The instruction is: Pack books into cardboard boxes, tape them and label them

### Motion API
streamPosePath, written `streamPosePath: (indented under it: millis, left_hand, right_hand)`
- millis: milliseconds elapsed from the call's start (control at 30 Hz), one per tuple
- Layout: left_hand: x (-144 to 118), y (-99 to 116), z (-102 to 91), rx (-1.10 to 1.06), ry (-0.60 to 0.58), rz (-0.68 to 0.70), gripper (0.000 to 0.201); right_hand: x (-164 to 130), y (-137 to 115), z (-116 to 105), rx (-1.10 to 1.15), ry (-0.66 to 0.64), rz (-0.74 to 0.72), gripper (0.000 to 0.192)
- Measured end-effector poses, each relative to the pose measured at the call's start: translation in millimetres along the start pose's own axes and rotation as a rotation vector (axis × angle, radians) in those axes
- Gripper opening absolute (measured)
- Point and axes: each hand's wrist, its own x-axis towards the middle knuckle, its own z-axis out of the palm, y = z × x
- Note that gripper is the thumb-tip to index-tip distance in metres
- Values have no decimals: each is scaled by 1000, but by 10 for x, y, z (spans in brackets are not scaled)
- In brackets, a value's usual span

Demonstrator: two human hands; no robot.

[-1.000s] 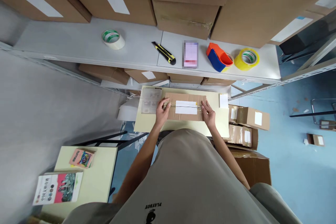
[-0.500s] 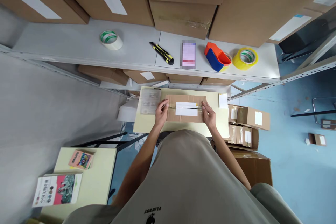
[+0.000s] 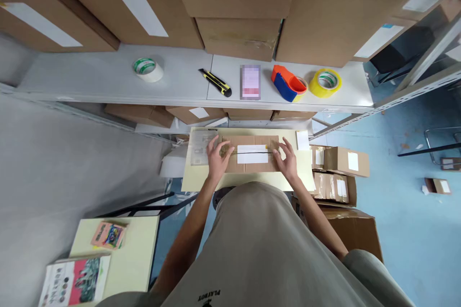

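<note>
A flat brown cardboard box [image 3: 248, 168] lies on the pale yellow table in front of me. A white label [image 3: 252, 159] sits on its top, with a thin dark line running across it along the flap seam. My left hand [image 3: 217, 159] is at the box's left end, fingers apart, thumb and forefinger over the taped edge. Over the right end is my right hand [image 3: 287, 159], its fingers spread and the thumb close to the seam. Whether the fingertips touch the cardboard, I cannot tell.
On the shelf [image 3: 173, 87] above are white tape [image 3: 148, 71], a box cutter [image 3: 216, 82], a blurred card [image 3: 250, 81], an orange-blue tape dispenser [image 3: 288, 84] and yellow tape [image 3: 325, 82]. Large cartons [image 3: 237, 38] stand behind. Boxes [image 3: 342, 160] are stacked right; books [image 3: 77, 280] lie lower left.
Both hands have loosened from the box's ends, and their fingers have spread and lifted. The box stays on the table. The whole view has shifted slightly.
</note>
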Motion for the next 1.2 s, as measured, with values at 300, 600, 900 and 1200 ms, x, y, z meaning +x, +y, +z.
streamPosePath:
  millis: [300, 600, 900, 1200]
  left_hand:
    - [1119, 1210, 284, -32, -22, 461, 43]
    - [1525, 1758, 958, -199, -128, 527, 33]
    - [427, 1381, 570, -605, -168, 216, 45]
    - [-285, 1193, -43, -457, -116, 147, 43]
  right_hand:
    - [1618, -943, -638, -551, 106, -292, 60]
    - [2514, -1477, -459, -818, -154, 65, 54]
    - [1179, -1198, -466, 252, -151, -34, 70]
    - [147, -1315, 98, 557, -349, 34, 79]
